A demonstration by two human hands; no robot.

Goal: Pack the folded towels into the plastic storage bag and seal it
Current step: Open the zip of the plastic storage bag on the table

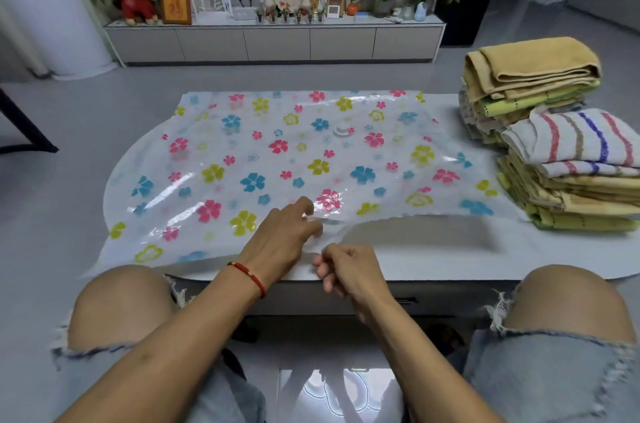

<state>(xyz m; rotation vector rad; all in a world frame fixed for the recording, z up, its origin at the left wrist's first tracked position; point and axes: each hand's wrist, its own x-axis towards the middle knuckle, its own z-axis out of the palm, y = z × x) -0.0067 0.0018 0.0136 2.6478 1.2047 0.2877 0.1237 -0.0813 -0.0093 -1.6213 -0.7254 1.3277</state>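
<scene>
A clear plastic storage bag printed with pink, blue and yellow flowers lies flat on the low table, a white round valve near its middle. Its near edge lifts open at the front. My left hand pinches the upper layer of that edge and holds it up. My right hand grips the lower layer just below, at the table's front. Two stacks of folded towels stand at the right: a near stack topped by a striped white towel, and a far stack topped by a tan towel.
The white table has rounded ends and my bare knees sit against its front edge. A grey cabinet with plants, a red plush toy and frames stands against the far wall. Grey floor surrounds the table.
</scene>
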